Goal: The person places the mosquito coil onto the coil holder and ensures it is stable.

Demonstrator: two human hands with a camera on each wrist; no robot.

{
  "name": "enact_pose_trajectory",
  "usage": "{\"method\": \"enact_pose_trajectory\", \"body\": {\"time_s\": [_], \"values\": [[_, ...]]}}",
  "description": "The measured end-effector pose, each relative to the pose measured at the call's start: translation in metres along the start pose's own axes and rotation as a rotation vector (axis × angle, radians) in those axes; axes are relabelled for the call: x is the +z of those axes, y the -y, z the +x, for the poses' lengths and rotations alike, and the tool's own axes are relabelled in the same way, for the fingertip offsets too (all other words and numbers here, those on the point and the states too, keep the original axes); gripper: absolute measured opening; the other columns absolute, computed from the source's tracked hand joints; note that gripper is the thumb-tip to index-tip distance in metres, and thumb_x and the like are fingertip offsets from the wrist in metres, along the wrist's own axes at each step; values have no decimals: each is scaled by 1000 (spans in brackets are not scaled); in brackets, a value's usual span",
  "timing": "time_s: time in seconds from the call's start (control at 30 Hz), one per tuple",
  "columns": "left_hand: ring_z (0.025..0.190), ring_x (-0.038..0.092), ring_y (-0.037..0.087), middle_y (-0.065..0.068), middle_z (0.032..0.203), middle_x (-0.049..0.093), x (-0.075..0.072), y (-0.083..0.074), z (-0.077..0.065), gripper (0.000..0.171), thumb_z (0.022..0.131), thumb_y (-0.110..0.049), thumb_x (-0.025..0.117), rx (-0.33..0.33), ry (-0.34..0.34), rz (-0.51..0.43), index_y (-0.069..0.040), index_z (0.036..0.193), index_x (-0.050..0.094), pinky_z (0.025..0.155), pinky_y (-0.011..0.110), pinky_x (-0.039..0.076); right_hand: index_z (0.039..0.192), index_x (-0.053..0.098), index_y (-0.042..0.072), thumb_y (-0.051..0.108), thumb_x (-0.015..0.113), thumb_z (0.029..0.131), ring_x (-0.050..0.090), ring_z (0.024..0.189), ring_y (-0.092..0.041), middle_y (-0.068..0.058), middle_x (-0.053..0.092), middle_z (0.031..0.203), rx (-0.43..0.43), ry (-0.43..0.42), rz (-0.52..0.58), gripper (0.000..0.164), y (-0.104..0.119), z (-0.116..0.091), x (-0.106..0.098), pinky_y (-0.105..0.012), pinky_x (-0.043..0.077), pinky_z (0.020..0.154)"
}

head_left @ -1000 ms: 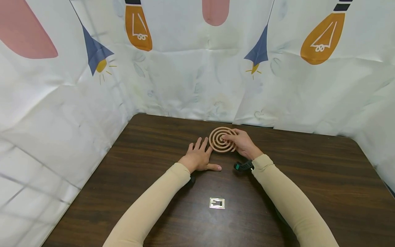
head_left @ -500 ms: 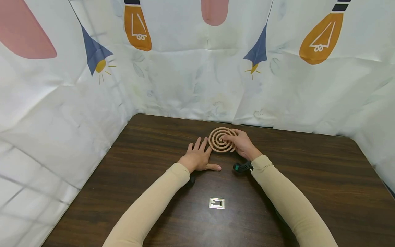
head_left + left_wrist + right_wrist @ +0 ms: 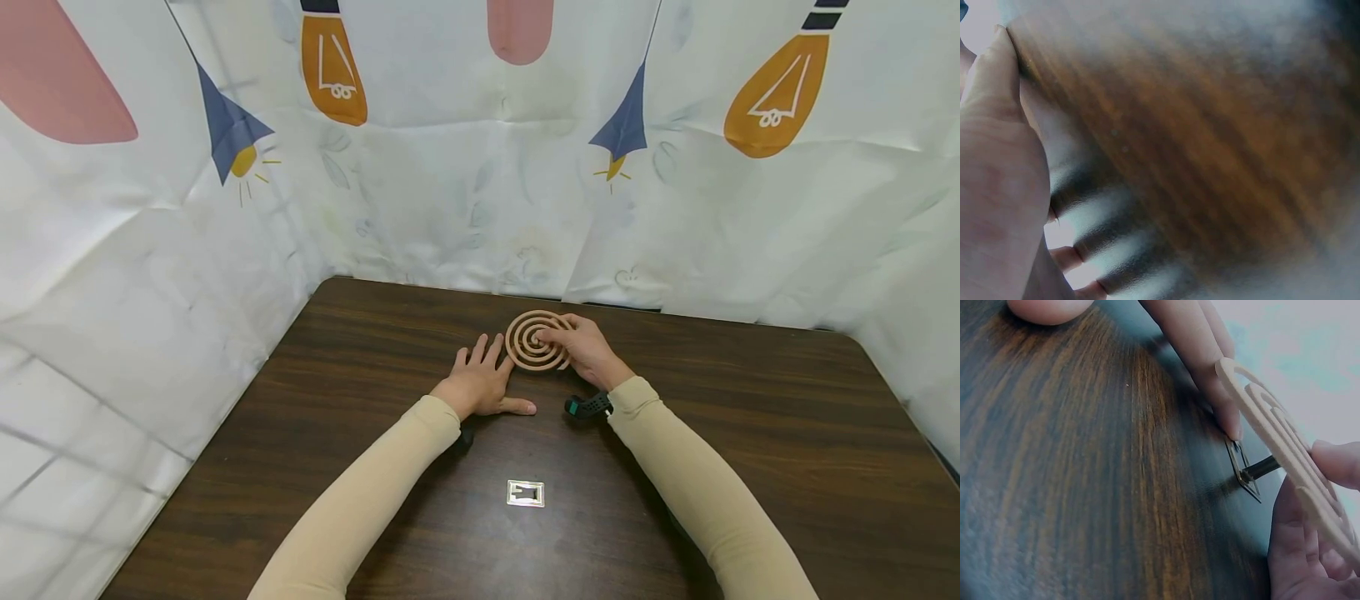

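Your right hand [image 3: 588,348] pinches the spiral coil [image 3: 1288,456], thumb on top, near the worktop's [image 3: 712,400] back edge. Your left hand [image 3: 482,385] lies spread just left of the coil, one fingertip at the metal frame [image 3: 1242,476] beneath it; a dark peg [image 3: 1261,469] rises from frame toward coil. Flat metal plate [image 3: 514,493]: nearer you than the coil. Worktop extends well right of the coil. Printed bulbs [image 3: 334,71] mark the sheet [image 3: 450,183] behind it.

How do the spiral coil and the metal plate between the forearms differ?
The coil is round and tan; the metal plate is rectangular and shiny. The coil is larger than the plate. The right hand pinches the coil; no hand touches the plate. Both have openings.
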State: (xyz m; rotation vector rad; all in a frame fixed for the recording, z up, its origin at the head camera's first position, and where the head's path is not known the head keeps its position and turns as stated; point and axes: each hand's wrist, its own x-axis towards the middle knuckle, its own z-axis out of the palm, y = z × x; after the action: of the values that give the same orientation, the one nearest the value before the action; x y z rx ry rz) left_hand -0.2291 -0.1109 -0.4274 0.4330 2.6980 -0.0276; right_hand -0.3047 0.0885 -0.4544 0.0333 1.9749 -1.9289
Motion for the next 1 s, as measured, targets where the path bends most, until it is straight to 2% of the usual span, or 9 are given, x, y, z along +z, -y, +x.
{"method": "enact_pose_trajectory", "body": {"time_s": [0.47, 0.67, 1.0], "values": [[165, -2, 34, 9, 177, -5, 1, 1, 1, 109, 88, -88, 43, 0, 8, -2, -26, 169, 3, 131, 58, 13, 135, 54, 0, 16, 74, 97, 72, 75, -10, 1, 71, 89, 27, 5, 0, 46, 2, 1, 1, -25, 60, 68], [165, -2, 34, 9, 178, -4, 1, 1, 1, 109, 88, -88, 43, 0, 5, -3, -25, 169, 4, 131, 58, 14, 133, 54, 0, 18, 68, 101, 71, 78, -8, 2, 72, 91, 37, 20, 24, 39, 3, 0, -1, -24, 60, 70], [166, -1, 33, 8, 178, -4, 2, 1, 3, 109, 88, -89, 42, -3, 3, 4, -25, 169, 6, 131, 58, 15, 132, 53, -1, 17, 68, 101, 72, 80, -9, 0, 71, 94, 30, 42, 25, 39, 5, -1, -2, -24, 60, 73]]}}
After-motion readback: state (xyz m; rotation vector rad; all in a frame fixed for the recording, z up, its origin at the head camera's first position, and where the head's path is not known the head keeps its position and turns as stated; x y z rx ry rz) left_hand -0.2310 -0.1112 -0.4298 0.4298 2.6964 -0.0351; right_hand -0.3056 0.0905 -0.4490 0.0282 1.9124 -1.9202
